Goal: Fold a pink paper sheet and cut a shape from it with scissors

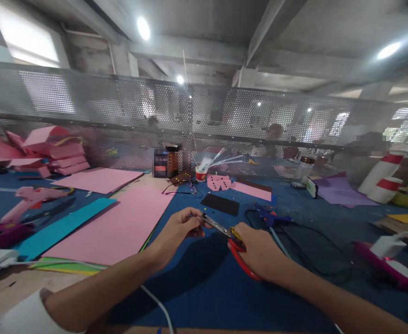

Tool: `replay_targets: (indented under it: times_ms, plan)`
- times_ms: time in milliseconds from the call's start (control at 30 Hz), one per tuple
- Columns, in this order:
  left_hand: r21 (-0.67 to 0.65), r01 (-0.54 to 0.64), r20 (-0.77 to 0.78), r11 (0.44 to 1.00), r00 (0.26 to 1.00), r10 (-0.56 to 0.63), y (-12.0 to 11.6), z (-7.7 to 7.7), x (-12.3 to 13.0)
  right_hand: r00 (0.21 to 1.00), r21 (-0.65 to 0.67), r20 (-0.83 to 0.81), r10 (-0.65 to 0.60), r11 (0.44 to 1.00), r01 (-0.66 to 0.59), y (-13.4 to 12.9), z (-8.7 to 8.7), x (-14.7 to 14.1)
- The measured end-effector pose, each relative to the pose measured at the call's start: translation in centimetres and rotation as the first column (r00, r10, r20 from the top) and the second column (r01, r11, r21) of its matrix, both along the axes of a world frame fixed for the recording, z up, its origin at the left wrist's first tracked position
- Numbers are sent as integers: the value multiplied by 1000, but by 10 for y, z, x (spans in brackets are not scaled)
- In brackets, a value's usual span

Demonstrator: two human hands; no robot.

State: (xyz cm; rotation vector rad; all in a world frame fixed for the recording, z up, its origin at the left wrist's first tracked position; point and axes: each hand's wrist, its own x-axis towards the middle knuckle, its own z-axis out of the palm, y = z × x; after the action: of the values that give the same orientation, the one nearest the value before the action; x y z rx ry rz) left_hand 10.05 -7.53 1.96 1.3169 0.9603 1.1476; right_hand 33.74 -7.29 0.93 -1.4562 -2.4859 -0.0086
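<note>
Red-and-yellow-handled scissors (219, 226) are in my right hand (259, 250), its fingers wrapped round the handles and the blades pointing left. Just beyond their tips, my left hand (186, 222) has its thumb and fingers pinched together. A small black piece (204, 215) shows at those fingertips, against the blade tips; its exact shape is too small to make out. Both hands are above the blue table (190, 297). A black paper rectangle (220, 204) lies just beyond them. Further back sits a pink cut-out with black dots (219, 182).
Pink sheets (120, 227) and a teal strip (68, 227) lie left, near a pink glue gun (24, 202). A blue glue gun (271, 216) with a dark cable lies right. Glasses (183, 188), a paper cup (201, 173) and a perforated screen (217, 120) are behind.
</note>
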Motion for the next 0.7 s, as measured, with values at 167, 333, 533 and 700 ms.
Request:
replay_targets:
  times_ms: [167,333,533,700]
  plan:
    - [13,13,0,1000,1000,-13,0,-1,0,1000,25,-7,7,1000,-7,3,-3,2]
    - [14,15,3,1000,1000,-15,1,-2,0,1000,29,13,1,1000,-1,4,-3,3]
    - [9,6,7,1000,1000,-6,1,-3,0,1000,16,13,-16,1000,16,3,0,2]
    - [4,2,11,1000,1000,-2,1,-3,0,1000,29,23,-14,999,13,5,-4,2]
